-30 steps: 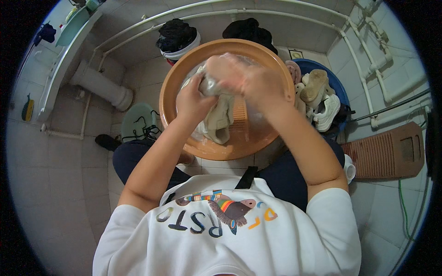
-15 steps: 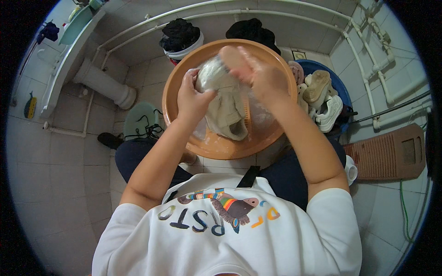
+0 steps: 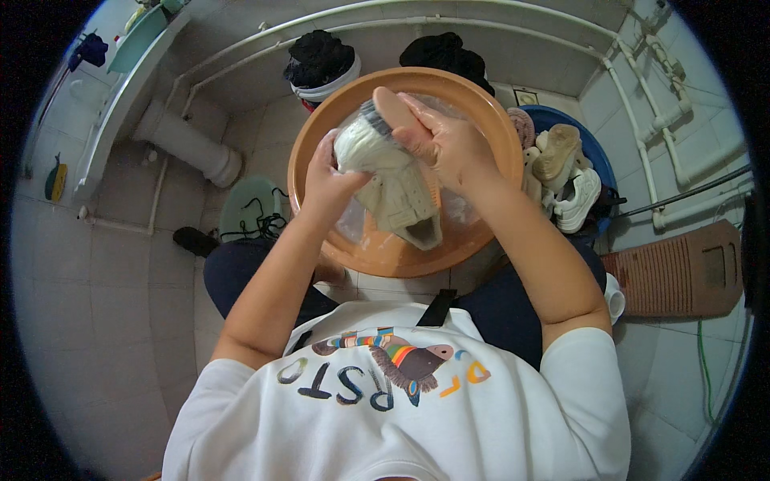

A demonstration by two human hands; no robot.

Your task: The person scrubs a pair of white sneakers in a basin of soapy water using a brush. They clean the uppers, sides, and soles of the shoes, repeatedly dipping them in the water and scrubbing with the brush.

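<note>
Over the orange basin (image 3: 507, 148) I hold a wet off-white shoe (image 3: 397, 200), its toe pointing away and its opening toward me. My left hand (image 3: 330, 180) grips the shoe's left side, thumb on top and fingers partly hidden. Wrapped around a scrubbing brush (image 3: 391, 108) with a pinkish-tan back, my right hand (image 3: 453, 148) presses its dark bristles to the whitish toe area. Soapy water (image 3: 349, 220) shows in the basin, and a ridged orange strip partly appears behind the shoe.
On the right, a blue tub (image 3: 603, 152) holds several shoes (image 3: 577, 196); a brown washboard (image 3: 670, 276) lies nearer. At left is a pale green basin (image 3: 241, 196) with black laces. Behind stand a white bucket (image 3: 333, 84) of black cloth and another dark bundle (image 3: 445, 58). Pipes (image 3: 513, 40) line the walls.
The brush, blurred before, has shifted left and slightly nearer on the shoe's toe. The shoe has tilted, its opening moving right and toward me. Both hands keep their holds.
</note>
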